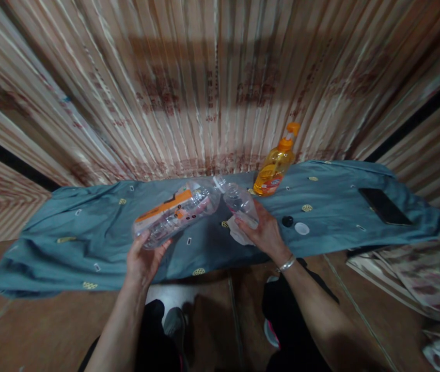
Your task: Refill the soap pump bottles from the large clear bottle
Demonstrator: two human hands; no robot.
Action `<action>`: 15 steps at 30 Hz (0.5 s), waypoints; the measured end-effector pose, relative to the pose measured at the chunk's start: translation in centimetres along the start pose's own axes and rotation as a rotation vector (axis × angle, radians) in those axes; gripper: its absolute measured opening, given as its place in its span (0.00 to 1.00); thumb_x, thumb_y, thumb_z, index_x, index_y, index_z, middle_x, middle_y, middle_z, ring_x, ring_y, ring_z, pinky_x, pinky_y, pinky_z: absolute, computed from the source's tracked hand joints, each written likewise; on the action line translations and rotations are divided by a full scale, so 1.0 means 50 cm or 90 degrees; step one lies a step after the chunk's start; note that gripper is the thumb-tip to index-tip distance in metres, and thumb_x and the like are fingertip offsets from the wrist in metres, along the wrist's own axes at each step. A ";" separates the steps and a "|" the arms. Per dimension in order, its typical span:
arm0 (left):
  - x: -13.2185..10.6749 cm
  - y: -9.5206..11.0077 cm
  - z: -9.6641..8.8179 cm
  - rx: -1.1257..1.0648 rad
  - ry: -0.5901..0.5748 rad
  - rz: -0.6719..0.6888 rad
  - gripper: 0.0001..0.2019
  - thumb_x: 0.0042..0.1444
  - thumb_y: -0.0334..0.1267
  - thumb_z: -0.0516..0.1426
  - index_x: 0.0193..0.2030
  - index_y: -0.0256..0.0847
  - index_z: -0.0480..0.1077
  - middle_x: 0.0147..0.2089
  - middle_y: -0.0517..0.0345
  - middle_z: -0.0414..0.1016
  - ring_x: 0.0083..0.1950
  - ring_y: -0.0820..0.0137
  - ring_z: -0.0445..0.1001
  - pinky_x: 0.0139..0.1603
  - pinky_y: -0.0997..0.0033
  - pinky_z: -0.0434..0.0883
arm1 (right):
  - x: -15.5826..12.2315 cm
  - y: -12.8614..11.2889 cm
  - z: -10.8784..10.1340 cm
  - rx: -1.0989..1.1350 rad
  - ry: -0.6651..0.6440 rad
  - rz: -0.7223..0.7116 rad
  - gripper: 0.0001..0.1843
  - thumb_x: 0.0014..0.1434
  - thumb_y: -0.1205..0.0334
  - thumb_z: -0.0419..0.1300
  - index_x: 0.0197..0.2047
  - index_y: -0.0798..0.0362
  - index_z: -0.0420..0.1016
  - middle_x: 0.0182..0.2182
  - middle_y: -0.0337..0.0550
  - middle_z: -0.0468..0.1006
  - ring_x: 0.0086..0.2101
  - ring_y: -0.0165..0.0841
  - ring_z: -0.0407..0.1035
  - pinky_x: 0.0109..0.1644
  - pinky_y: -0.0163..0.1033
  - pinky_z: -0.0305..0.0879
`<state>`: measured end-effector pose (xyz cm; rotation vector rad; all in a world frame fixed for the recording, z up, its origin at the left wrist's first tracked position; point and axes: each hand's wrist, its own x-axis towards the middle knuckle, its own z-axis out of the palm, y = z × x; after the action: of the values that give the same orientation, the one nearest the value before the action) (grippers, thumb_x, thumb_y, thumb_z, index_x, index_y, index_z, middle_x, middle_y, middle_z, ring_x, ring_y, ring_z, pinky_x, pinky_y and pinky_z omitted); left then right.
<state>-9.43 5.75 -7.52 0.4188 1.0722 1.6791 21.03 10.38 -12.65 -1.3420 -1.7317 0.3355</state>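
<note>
My left hand point(146, 256) grips the base of a large clear plastic bottle point(177, 212) with an orange label, tilted with its neck toward the upper right. In my right hand point(262, 230) is a smaller clear plastic bottle point(239, 201), its neck pointing up and left. The two bottle mouths meet or nearly meet; whether they touch I cannot tell. A white tissue-like piece point(239, 231) lies under or against my right fingers. Right of that hand, a black cap point(287, 221) and a white cap point(301, 228) rest on the cloth.
Behind the bottles stands an orange pump bottle point(276, 165) of yellow liquid. A dark phone point(385, 205) lies at the right on the blue-green cloth point(212, 258). A pleated curtain point(189, 93) rises behind, and a patterned bag point(409, 274) sits at lower right.
</note>
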 end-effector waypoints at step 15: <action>0.036 0.029 -0.023 0.051 -0.037 0.094 0.25 0.37 0.44 0.74 0.45 0.40 0.80 0.42 0.56 0.85 0.38 0.64 0.82 0.29 0.70 0.78 | -0.003 0.007 0.022 -0.005 0.009 0.005 0.38 0.65 0.37 0.63 0.67 0.55 0.71 0.58 0.61 0.83 0.56 0.52 0.80 0.61 0.59 0.77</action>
<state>-11.78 6.77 -7.35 0.6072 1.0898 1.7463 20.42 10.69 -13.56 -1.3530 -1.7178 0.3228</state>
